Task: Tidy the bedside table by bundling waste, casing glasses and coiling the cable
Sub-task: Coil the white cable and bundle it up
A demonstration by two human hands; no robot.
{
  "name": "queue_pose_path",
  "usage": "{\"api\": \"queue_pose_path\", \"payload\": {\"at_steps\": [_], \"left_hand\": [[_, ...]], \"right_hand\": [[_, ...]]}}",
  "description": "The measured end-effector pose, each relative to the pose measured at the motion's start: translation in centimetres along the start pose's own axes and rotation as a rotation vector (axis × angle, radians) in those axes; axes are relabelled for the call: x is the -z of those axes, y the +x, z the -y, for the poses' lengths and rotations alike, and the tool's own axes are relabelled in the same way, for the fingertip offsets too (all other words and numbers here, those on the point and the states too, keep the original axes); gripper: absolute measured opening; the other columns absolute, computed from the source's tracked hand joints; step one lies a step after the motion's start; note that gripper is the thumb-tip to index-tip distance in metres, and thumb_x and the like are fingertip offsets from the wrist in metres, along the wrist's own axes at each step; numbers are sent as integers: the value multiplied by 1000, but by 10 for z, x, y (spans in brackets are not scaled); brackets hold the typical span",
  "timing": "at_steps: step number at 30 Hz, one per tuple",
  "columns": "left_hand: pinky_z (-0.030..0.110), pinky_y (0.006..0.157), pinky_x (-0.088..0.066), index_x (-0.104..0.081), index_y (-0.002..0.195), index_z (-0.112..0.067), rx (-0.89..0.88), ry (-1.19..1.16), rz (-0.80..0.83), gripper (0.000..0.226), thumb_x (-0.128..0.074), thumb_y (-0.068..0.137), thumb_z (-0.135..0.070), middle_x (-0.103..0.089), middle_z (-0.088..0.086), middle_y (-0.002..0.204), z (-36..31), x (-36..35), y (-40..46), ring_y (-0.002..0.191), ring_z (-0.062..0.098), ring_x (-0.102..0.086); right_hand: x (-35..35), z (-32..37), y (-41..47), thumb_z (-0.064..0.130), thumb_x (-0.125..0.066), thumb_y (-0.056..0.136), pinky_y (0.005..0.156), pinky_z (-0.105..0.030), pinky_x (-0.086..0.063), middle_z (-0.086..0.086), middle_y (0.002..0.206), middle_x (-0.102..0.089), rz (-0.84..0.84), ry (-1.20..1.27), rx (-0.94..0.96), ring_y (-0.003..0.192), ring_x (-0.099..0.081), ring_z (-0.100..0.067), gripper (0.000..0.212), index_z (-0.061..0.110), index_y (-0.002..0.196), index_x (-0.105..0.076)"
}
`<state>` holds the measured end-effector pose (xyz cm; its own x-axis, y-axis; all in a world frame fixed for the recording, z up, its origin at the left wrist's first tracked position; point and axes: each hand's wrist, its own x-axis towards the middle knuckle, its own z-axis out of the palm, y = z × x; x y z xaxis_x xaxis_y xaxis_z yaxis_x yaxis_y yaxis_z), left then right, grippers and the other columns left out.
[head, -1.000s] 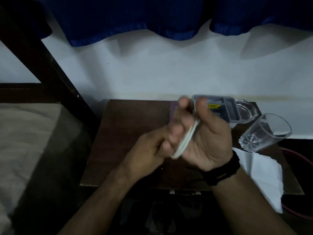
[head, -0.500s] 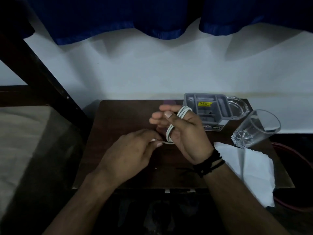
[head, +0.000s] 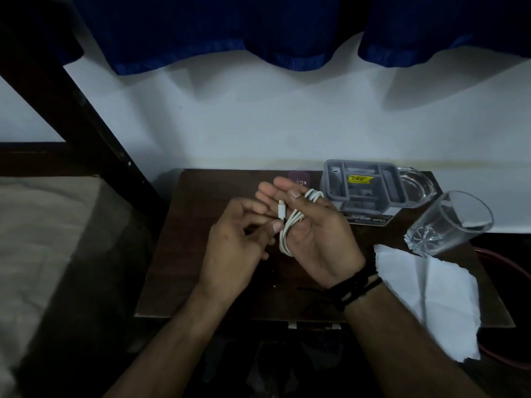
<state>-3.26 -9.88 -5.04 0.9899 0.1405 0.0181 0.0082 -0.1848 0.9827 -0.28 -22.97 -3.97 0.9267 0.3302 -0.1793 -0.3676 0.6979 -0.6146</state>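
Note:
A white cable (head: 290, 225) is looped several times around my right hand (head: 313, 239), which is held palm up over the middle of the dark wooden bedside table (head: 172, 254). The thumb presses the loops against the palm, and the fingers are nearly straight. My left hand (head: 238, 248) is beside it and pinches the cable just below its white plug (head: 281, 209), which points up. A white tissue (head: 425, 294) lies flat at the table's right front. No glasses are visible.
A grey plastic organiser tray (head: 362, 188) with a yellow label stands at the back right, with a glass dish (head: 416, 186) beside it. A clear tumbler (head: 451, 222) is near the right edge. A bed (head: 43, 239) lies to the left; blue curtains (head: 230, 30) hang above.
The hands have lowered and turned. The right palm now faces up with the coil around it, and the left hand has brought the plug end up beside the loops.

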Motion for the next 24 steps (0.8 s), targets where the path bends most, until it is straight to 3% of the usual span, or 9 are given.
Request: {"api": "queue_pose_path", "payload": {"at_steps": [3, 5, 7, 11, 15, 19, 24], "left_hand": [[23, 57, -54, -75, 92, -26, -30, 45, -11, 16, -76, 88, -10, -77, -13, 86, 0, -3, -2, 69, -2, -68], [22, 71, -57, -80, 101, -24, -179, 222, -29, 16, -75, 89, -14, -78, -16, 95, 2, -5, -4, 82, -5, -70], [27, 79, -57, -79, 106, -23, -326, 404, -32, 19, -71, 89, -21, -78, -12, 99, 1, -8, -8, 88, 1, -71], [33, 85, -55, -76, 112, -23, -366, 521, 39, 35, -65, 82, -39, -75, -9, 104, -4, -14, -11, 95, 10, -69], [35, 82, -56, -77, 108, -20, -307, 429, 38, 28, -68, 84, -31, -75, -7, 101, -1, -11, -5, 91, 9, -70], [33, 71, -56, -77, 95, -26, -293, 504, 34, 20, -69, 77, -30, -72, -12, 86, -5, -12, -5, 76, 9, -67], [27, 71, -52, -77, 82, -27, -171, 259, 180, 9, -71, 76, -30, -72, -10, 80, -8, -6, -3, 76, 7, -68]], "right_hand": [[2, -1, 1, 13, -52, 94, 103, -42, -52, -21, 130, -68, -24, 4, 19, 126, -64, -32, 38, 0, 129, -58], [4, -2, 2, 12, -49, 97, 109, -40, -47, -20, 134, -66, -51, -4, 37, 128, -62, -30, 38, 0, 132, -56], [4, -2, 3, 13, -49, 99, 114, -38, -43, -18, 137, -65, -72, -6, 54, 130, -61, -28, 38, 1, 135, -55], [3, 2, 5, 15, -49, 98, 117, -38, -38, -15, 139, -64, -127, -11, 85, 130, -61, -25, 42, 1, 137, -55], [5, 1, 3, 12, -47, 100, 119, -38, -37, -12, 140, -64, -160, 16, 69, 131, -61, -23, 38, 3, 136, -57], [6, -3, 1, 9, -47, 102, 119, -38, -37, -12, 140, -64, -169, -2, 56, 131, -61, -22, 36, 0, 135, -58], [7, 3, 1, 14, -54, 97, 115, -34, -41, -12, 137, -66, -148, -44, -11, 134, -58, -20, 41, -3, 134, -61]]}}
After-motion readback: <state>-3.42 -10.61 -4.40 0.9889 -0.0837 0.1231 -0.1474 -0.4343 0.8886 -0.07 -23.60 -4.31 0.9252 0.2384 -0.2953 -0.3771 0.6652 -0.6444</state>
